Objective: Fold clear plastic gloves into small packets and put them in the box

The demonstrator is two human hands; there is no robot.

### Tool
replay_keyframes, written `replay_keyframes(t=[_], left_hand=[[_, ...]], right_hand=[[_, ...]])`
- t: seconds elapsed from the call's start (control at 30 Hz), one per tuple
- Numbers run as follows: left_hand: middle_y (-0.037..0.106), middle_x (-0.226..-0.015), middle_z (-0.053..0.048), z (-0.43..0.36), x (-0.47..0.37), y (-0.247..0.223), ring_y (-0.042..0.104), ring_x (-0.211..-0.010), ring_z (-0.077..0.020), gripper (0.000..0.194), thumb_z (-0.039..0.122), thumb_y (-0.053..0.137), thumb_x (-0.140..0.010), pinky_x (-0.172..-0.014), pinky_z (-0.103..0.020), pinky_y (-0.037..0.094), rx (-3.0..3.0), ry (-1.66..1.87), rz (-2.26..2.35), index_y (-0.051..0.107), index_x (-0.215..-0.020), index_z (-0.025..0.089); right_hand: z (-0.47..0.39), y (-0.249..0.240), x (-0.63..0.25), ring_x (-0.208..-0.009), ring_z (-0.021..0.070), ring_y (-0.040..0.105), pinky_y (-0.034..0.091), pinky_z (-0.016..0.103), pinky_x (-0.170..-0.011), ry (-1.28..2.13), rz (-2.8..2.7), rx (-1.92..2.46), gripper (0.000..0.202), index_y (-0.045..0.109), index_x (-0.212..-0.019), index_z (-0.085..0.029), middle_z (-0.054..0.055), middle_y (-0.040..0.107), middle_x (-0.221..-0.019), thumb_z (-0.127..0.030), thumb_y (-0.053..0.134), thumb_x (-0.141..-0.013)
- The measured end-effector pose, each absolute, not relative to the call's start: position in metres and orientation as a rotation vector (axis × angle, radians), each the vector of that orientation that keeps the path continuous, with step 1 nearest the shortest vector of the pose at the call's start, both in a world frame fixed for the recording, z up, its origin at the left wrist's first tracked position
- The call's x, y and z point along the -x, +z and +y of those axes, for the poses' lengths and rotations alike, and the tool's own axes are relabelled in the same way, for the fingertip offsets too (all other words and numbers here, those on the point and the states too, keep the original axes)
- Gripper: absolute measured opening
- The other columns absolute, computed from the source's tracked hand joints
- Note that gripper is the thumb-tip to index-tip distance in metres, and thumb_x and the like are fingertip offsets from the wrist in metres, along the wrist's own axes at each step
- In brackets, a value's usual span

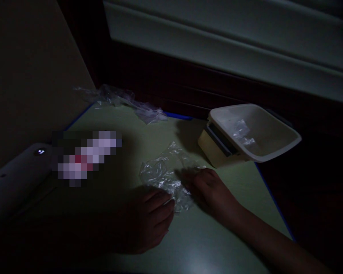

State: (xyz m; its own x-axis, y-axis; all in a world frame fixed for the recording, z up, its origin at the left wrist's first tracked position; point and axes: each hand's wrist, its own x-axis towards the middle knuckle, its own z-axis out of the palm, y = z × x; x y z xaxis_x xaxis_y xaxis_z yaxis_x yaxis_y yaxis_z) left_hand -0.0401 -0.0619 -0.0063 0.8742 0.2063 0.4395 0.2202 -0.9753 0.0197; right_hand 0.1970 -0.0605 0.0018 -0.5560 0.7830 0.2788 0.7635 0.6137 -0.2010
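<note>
— Beside the kitchen scale, what lies on the green mat?
— A crumpled clear plastic bag, just left of the scale. Left hand rests flat, fingertips on its near edge; right hand presses fingers on its right side.
— Any writing?
— None legible; too dark.
— Containers?
— The scale's cream tray holds a small clear plastic scrap. More plastic bags lie far left of the scale.
</note>
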Motion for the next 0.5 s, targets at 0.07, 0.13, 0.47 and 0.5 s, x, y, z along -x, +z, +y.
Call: replay_keyframes(t=[0.07, 0.13, 0.47, 0.5], left_hand=[[0.066, -0.11, -0.009, -0.061, 0.04, -0.006, 0.056, -0.105, -0.0251, 0.025, 0.025, 0.047, -0.092, -0.096, -0.04, 0.041, 3.017, -0.685, -0.323, 0.066, -0.098, 0.01], [0.063, -0.118, -0.01, -0.06, 0.04, -0.007, 0.053, -0.111, -0.0256, 0.028, 0.028, 0.047, -0.092, -0.1, -0.041, 0.039, 3.047, -0.651, -0.301, 0.065, -0.104, 0.01], [0.06, -0.124, -0.012, -0.057, 0.04, -0.005, 0.051, -0.117, -0.0265, 0.035, 0.037, 0.048, -0.091, -0.102, -0.043, 0.037, 3.122, -0.577, -0.345, 0.061, -0.113, 0.012], [0.06, -0.124, -0.012, -0.057, 0.04, -0.006, 0.051, -0.117, -0.0263, 0.035, 0.037, 0.048, -0.091, -0.102, -0.043, 0.037, 3.111, -0.588, -0.335, 0.061, -0.112, 0.012]], right_hand=[[-0.06, -0.004, -0.194, -0.072, 0.0208, 0.057, 0.044, 0.035, -0.072, -0.029, -2.5, 1.238, 0.017, 0.065, -0.096, -0.013, 0.007, 0.064, -0.074, -0.017, 0.049, -0.092], [-0.059, -0.006, -0.192, -0.071, 0.0207, 0.056, 0.043, 0.033, -0.068, -0.123, -2.503, 1.238, 0.017, 0.066, -0.095, -0.013, 0.007, 0.063, -0.073, -0.016, 0.049, -0.092], [-0.087, 0.013, -0.197, -0.067, 0.0182, 0.059, 0.047, 0.028, -0.059, -0.177, -2.506, 1.267, 0.026, 0.066, -0.087, -0.016, 0.009, 0.066, -0.078, -0.008, 0.042, -0.091], [-0.09, 0.011, -0.195, -0.068, 0.0179, 0.06, 0.048, 0.028, -0.06, -0.172, -2.516, 1.257, 0.026, 0.066, -0.088, -0.016, 0.009, 0.066, -0.078, -0.008, 0.042, -0.091]])
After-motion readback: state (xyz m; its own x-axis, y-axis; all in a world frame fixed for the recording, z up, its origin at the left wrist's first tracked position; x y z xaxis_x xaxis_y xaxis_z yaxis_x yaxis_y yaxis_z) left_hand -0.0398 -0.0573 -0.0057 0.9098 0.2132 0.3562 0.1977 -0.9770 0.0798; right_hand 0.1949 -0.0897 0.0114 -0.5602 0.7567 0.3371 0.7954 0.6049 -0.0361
